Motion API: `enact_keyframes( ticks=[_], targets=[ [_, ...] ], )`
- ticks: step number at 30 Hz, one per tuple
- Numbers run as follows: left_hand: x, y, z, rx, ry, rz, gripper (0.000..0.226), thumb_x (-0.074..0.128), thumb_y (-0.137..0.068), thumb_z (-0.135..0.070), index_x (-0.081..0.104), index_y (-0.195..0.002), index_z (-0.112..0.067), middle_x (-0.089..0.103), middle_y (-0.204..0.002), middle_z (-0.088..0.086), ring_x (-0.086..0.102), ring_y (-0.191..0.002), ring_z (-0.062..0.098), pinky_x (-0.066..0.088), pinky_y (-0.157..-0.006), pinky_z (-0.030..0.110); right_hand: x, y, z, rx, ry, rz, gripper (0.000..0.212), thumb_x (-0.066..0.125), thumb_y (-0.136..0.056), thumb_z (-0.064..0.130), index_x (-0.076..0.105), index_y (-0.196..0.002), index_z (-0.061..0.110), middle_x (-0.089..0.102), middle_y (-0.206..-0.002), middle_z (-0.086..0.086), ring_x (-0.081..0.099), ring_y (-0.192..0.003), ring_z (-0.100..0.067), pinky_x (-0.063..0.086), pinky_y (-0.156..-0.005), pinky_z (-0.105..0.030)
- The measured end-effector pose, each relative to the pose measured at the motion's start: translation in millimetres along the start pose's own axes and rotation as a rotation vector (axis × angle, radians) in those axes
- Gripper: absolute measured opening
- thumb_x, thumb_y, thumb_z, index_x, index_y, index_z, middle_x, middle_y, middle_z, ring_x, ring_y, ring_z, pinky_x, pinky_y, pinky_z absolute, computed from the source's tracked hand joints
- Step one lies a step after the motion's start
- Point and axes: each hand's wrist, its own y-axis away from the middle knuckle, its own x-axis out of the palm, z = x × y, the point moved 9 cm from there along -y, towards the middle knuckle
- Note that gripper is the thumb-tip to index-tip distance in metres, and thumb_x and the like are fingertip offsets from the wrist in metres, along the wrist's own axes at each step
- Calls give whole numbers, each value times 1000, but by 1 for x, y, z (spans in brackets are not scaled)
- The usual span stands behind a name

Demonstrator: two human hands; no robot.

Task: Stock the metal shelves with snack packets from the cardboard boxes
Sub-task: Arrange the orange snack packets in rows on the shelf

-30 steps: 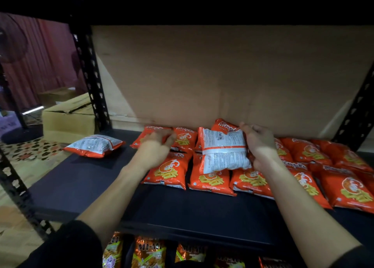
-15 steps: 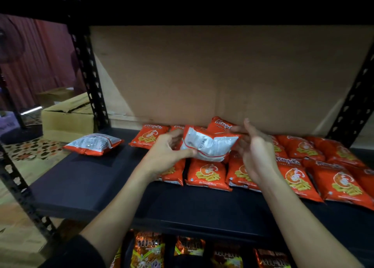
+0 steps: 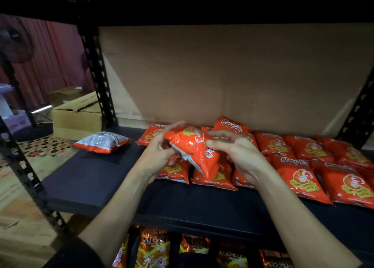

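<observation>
An orange snack packet (image 3: 194, 148) is held tilted above the dark shelf board (image 3: 97, 178), orange front facing me. My left hand (image 3: 156, 154) grips its left end and my right hand (image 3: 236, 152) pinches its right side. Under and behind it lie rows of several orange packets (image 3: 299, 176) covering the middle and right of the shelf. One packet (image 3: 102, 141) lies alone, white back up, at the shelf's left rear.
A black perforated upright (image 3: 97, 69) stands at the left rear, another upright (image 3: 358, 116) at the right. A brown backboard (image 3: 232, 71) closes the rear. A cardboard box (image 3: 77, 116) sits on the floor to the left. The lower shelf holds dark snack packets (image 3: 153, 247).
Both hands lifted a white-back-up packet off the row and turned it over; its orange front now faces me. The view moved slightly closer.
</observation>
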Motion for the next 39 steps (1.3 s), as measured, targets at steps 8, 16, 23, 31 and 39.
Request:
enact_keyframes(
  ticks=[8, 16, 23, 31, 39],
  targets=[
    [-16, 16, 16, -253, -29, -199, 50, 58, -85, -60, 64, -113, -19, 74, -105, 4, 72, -90, 23, 57, -84, 38, 7, 1, -4, -105, 35, -274, 41, 86, -75, 22, 65, -110, 23, 68, -101, 0, 70, -82, -12, 49, -54, -18],
    [-104, 30, 13, -212, 142, -668, 23, 65, -87, -15, 57, -108, -15, 71, -91, 9, 69, -72, 23, 59, -64, 31, 11, -4, -12, -182, 359, -202, 15, 72, -90, 30, 71, -104, 25, 71, -97, 10, 67, -93, -6, 55, -74, -23],
    [-164, 72, 47, -242, 202, -1025, 24, 74, -84, -15, 55, -98, -11, 72, -92, 16, 74, -78, 29, 61, -68, 35, 27, -2, -22, -200, 780, -77, 35, 66, -94, 38, 64, -127, 26, 60, -125, 10, 64, -103, -13, 49, -88, -28],
    [-166, 83, 38, -383, -420, -907, 60, 79, -76, -49, 44, -109, -14, 72, -84, 7, 73, -66, 15, 60, -68, 42, 48, -2, -19, -214, 906, -3, 39, 63, -95, 38, 60, -133, 26, 53, -142, 2, 44, -135, -20, 34, -114, -42],
    [-163, 86, -25, -357, -1375, -815, 76, 36, -77, -89, 58, -70, -15, 63, -73, 11, 61, -72, 37, 52, -71, 44, 58, -5, -12, -277, 923, 12, 40, 63, -95, 38, 60, -132, 23, 55, -139, 2, 47, -131, -19, 37, -112, -38]
  ],
)
